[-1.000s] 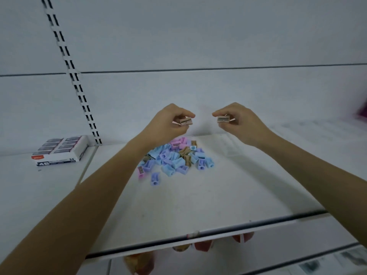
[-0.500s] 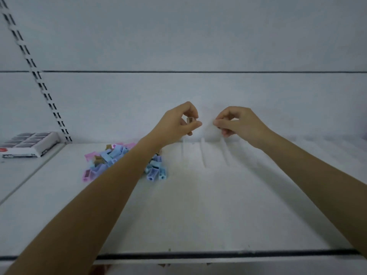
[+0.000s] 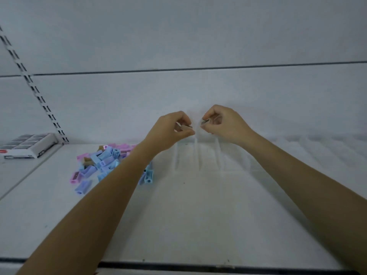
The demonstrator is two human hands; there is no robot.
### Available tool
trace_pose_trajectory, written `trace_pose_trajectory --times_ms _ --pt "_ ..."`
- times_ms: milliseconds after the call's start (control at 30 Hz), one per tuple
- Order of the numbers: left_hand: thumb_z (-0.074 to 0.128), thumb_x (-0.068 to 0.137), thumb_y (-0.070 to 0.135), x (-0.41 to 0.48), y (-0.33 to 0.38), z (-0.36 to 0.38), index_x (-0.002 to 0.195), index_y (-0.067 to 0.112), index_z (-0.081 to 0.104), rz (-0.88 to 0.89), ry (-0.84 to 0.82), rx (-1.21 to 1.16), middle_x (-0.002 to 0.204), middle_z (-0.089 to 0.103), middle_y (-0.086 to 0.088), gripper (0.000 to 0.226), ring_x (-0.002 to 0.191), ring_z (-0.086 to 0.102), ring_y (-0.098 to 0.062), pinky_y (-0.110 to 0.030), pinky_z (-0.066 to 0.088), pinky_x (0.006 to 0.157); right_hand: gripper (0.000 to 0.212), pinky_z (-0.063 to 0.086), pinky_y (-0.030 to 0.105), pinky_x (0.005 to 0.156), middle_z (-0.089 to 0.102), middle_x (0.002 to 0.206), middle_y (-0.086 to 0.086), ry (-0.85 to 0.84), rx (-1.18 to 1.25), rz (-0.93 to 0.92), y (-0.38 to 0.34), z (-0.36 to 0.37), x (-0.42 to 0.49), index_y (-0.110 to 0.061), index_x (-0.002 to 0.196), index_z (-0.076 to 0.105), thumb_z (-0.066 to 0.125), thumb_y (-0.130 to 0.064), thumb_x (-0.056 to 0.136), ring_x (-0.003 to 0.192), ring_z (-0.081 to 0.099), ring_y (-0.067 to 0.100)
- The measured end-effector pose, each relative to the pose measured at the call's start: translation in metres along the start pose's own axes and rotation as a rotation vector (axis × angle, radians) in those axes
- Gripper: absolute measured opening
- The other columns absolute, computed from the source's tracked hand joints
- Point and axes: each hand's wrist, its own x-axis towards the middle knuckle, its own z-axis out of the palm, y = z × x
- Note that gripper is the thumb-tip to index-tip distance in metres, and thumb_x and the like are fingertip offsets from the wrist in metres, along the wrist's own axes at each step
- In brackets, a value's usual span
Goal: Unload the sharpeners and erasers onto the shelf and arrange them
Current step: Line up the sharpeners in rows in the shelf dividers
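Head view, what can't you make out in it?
All head view:
- brown piece in left hand: fingers cover most of it.
- grey piece in right hand: likewise, small and blurred.
- box: cut by the left edge, label unreadable.
- sharpener pile: left forearm hides part, so no count.

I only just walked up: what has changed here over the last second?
The left hand and right hand carried their small sharpeners rightward, from above the coloured pile to above the clear dividers. Each still pinches its sharpener; pile and eraser box lie unmoved.
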Motion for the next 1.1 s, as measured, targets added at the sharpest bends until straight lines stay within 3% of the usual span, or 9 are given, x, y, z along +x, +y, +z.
trace_pose_trajectory --times_ms 67,133,233,367,500,600,833,1100 --pt "0.073 0.078 0.020 0.000 -0.005 0.004 0.080 0.015 0.055 0.082 0.021 0.041 0.072 0.055 0.012 0.019 0.064 0.050 -0.005 -0.009 0.039 0.058 0.012 0.038 0.006 0.060 0.057 0.077 -0.009 -0.006 -0.014 -0.068 0.003 0.006 -0.002 -0.021 0.082 0.056 0.067 -0.017 0.080 0.067 0.052 0.002" --pt "0.074 0.076 0.019 -0.003 -0.009 0.007 0.076 0.014 0.051 0.105 0.033 0.039 0.069 0.054 0.012 0.023 0.062 0.048 -0.002 -0.009 0.038 0.058 0.012 0.040 0.011 0.063 0.061 0.080 -0.002 -0.012 -0.043 -0.119 0.010 0.009 -0.005 -0.019 0.080 0.056 0.068 -0.016 0.079 0.070 0.054 0.008" --pt "0.074 0.076 0.021 -0.006 -0.016 0.010 0.076 0.012 0.053 0.103 0.019 0.084 0.073 0.056 0.008 0.022 0.065 0.048 -0.004 -0.009 0.037 0.059 0.015 0.040 0.012 0.066 0.060 0.077 -0.008 -0.025 -0.096 -0.129 0.020 0.010 -0.006 -0.020 0.076 0.055 0.068 -0.012 0.078 0.071 0.052 0.005" --pt "0.067 0.081 0.032 -0.007 -0.021 0.011 0.075 0.016 0.054 0.048 0.015 0.315 0.074 0.050 0.013 0.021 0.084 0.042 -0.008 -0.026 0.036 0.069 0.017 0.034 0.003 0.065 0.054 0.073 -0.014 -0.076 -0.215 -0.161 0.025 0.012 -0.005 -0.019 0.076 0.054 0.068 -0.010 0.079 0.072 0.048 -0.002" --pt "0.065 0.084 0.026 -0.005 -0.018 0.012 0.081 0.013 0.057 0.075 -0.054 0.369 0.084 0.058 0.001 0.015 0.083 0.043 -0.012 -0.026 0.034 0.068 0.015 0.038 0.018 0.069 0.055 0.082 -0.001 -0.156 -0.356 -0.192 0.029 0.016 -0.003 -0.019 0.075 0.055 0.068 -0.011 0.078 0.078 0.052 0.014" --pt "0.061 0.086 0.021 -0.004 -0.015 0.014 0.089 0.008 0.060 0.099 -0.103 0.446 0.094 0.062 -0.004 0.013 0.090 0.047 -0.017 -0.028 0.038 0.072 0.006 0.041 0.029 0.075 0.055 0.085 0.000 -0.179 -0.434 -0.215 0.029 0.017 -0.001 -0.013 0.079 0.061 0.068 -0.013 0.078 0.081 0.053 0.017" --pt "0.057 0.088 0.015 -0.003 -0.015 0.015 0.095 0.005 0.063 0.106 -0.184 0.467 0.103 0.057 -0.009 0.014 0.095 0.054 -0.024 -0.037 0.045 0.082 0.008 0.043 0.030 0.083 0.055 0.098 0.002 -0.201 -0.492 -0.214 0.035 0.016 0.000 -0.012 0.088 0.069 0.064 -0.013 0.081 0.093 0.053 0.017" --pt "0.047 0.094 0.030 -0.015 -0.019 0.014 0.109 0.015 0.065 0.110 -0.089 0.538 0.115 0.053 0.000 0.028 0.109 0.045 -0.018 -0.026 0.037 0.080 0.013 0.044 0.038 0.085 0.058 0.099 0.003 -0.158 -0.484 -0.217 0.038 0.018 -0.002 -0.014 0.091 0.072 0.063 -0.014 0.082 0.096 0.053 0.021"
